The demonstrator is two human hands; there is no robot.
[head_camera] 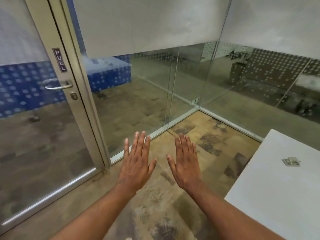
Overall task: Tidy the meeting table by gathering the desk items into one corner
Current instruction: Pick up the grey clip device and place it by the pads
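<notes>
Table (277,196) right of both flat, empty hands' fingers (142,141).

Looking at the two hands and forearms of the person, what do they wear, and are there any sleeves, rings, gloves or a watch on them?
The left hand and the right hand are bare: no gloves and no rings show on the fingers. Both forearms are uncovered as far as the picture's lower edge, so no sleeves are in view. No watch or bracelet shows on either wrist. The fingernails are short and unpainted.
</notes>
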